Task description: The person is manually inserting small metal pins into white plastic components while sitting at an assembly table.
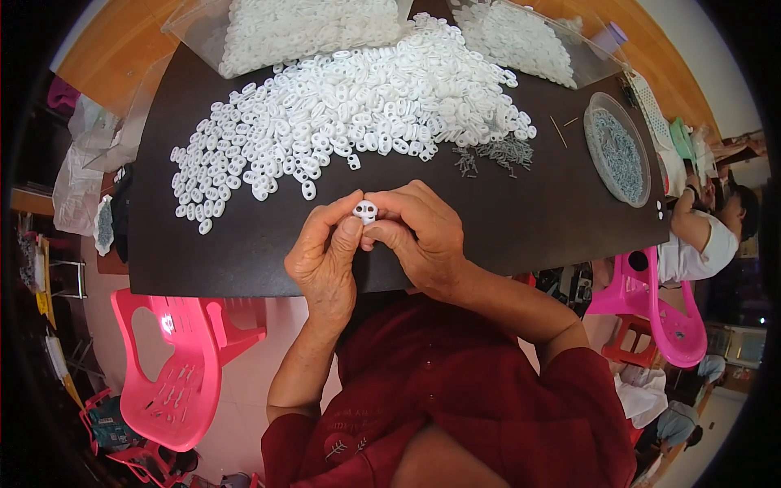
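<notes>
Between the fingertips of both hands, just over the near part of the dark table, is a small white plastic cord lock with two dark holes facing up. My left hand pinches it from the left with thumb and forefinger. From the other side, my right hand closes on it too, its thumb across the lower part. Beyond my fingers spreads a large heap of white two-holed plastic pieces. A small pile of thin grey springs lies at the heap's right edge.
Clear bins of white parts, one at the back and another at back right, border the heap. A round clear tub holds more grey springs. Two thin sticks lie nearby. Pink chairs flank me; another person sits at right.
</notes>
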A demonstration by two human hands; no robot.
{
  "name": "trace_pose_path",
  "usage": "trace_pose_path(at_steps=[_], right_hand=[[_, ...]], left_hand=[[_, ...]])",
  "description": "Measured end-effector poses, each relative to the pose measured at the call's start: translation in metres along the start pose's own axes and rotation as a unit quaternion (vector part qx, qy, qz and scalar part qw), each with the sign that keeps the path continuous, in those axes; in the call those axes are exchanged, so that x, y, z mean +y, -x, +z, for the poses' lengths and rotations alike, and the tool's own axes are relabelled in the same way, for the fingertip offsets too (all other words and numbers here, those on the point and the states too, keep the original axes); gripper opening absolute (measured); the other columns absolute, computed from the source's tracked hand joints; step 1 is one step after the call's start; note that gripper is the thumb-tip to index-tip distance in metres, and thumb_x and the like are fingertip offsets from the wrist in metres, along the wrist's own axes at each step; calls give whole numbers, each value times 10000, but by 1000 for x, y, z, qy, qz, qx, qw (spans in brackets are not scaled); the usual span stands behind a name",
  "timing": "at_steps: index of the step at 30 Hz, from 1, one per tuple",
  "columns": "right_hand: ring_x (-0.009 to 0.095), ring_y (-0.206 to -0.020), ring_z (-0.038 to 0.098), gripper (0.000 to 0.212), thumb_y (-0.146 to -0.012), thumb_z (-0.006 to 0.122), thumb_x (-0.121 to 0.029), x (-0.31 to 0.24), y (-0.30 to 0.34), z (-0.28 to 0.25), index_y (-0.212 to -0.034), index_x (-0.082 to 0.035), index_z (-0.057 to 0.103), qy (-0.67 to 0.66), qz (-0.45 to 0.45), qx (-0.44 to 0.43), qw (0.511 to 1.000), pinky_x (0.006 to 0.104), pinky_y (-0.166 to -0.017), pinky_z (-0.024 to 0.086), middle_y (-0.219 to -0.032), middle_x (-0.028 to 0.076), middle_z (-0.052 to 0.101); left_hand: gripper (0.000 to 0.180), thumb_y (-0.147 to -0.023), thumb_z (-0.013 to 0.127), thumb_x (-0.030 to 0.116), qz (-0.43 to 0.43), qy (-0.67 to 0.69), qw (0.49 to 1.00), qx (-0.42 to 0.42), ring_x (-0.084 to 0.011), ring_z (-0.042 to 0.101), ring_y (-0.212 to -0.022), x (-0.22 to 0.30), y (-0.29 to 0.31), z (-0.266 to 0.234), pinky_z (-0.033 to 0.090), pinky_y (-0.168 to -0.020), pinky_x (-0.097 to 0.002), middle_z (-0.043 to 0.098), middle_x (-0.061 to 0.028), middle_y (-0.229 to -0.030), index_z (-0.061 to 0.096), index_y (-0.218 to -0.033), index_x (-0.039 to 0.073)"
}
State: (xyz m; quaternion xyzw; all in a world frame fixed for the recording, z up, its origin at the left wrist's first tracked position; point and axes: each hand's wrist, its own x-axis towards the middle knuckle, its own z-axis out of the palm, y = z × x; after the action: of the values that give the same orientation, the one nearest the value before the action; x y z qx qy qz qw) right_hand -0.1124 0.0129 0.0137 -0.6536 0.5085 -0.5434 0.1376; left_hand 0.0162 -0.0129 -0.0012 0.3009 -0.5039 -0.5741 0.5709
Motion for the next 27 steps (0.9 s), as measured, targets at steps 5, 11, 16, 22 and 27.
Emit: trace_pose_path(at_steps=[5,11,16,22,27], right_hand=[[169,-689,541,235,-757,644,29,3,0,0,-988,1,622,-5,-13,-1,1000,283,-608,436,-814,63,634],[165,-691,543,249,-774,635,44,1,4,6,-1019,6,612,-8,-9,14,1000,275,-617,438,-823,66,636],[159,-701,545,261,-779,632,53,3,5,8,-1036,16,606,-17,-8,11,1000,269,-609,446,-835,72,635],[164,-701,544,272,-783,628,53,-1,7,13,-1052,23,602,-21,-15,40,999,272,-595,449,-837,75,633],[167,-696,539,257,-790,628,44,0,3,10,-1044,23,602,-13,-27,21,999,275,-606,441,-832,78,629]], left_hand=[[192,-897,579,28,12,-4,1000,3,-80,508,-683,2,1,4,436,-609,-202,559,-32,-836,623,-1071,-41],[188,-908,564,35,25,-31,999,15,-82,502,-678,4,1,5,434,-609,-205,544,-28,-822,623,-1072,-35],[190,-914,558,43,26,-17,999,16,-78,497,-680,3,2,5,427,-610,-200,538,-21,-818,618,-1077,-34],[188,-919,560,66,21,-67,997,35,-64,494,-718,5,3,4,424,-627,-193,548,-7,-836,620,-1074,-23],[189,-922,560,76,19,-60,997,37,-58,491,-730,4,4,4,423,-630,-191,553,-4,-846,620,-1074,-20]])
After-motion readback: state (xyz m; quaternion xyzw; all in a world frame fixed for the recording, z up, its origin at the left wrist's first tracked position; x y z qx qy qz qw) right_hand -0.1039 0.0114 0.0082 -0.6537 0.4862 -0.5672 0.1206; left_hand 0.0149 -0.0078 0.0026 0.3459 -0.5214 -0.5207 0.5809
